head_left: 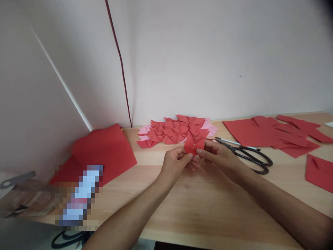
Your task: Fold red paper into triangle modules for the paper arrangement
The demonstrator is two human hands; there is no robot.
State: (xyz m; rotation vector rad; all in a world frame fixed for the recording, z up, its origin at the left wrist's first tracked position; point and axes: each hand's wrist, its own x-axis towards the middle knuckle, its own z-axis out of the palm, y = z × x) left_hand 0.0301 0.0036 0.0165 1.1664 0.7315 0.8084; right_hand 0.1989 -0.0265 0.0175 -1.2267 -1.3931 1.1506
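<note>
Two hands pinch one small red paper piece [194, 147], just right of the frame's middle, above the worktop [187, 215]. Left hand [177, 160] clamps its lower left, thumb on top; right hand [217, 154] clamps its right side, thumb tip near the lower edge. Step looks like folding or creasing, my read. To do it well: line up edges before pressing, pin with one thumb, run the other outward along the crease, light pull only, since thin paper likely tears or skews. Resting it flat on the worktop should give a sharper line. Keep it off the red and pink folded pile [174, 133] behind. Hard to make out: a pale mark mid-piece, could be glare or a gap; can't tell. Its top blends into the same-red pile, so that outline is unclear. Fingers under the paper are mostly hidden, so is its back. Right wrist hides part of the scissors [253, 158] handles. Red sheet [319, 173] at the right edge is cut off; slim device [82, 196] lower left is pixelated, unreadable.
</note>
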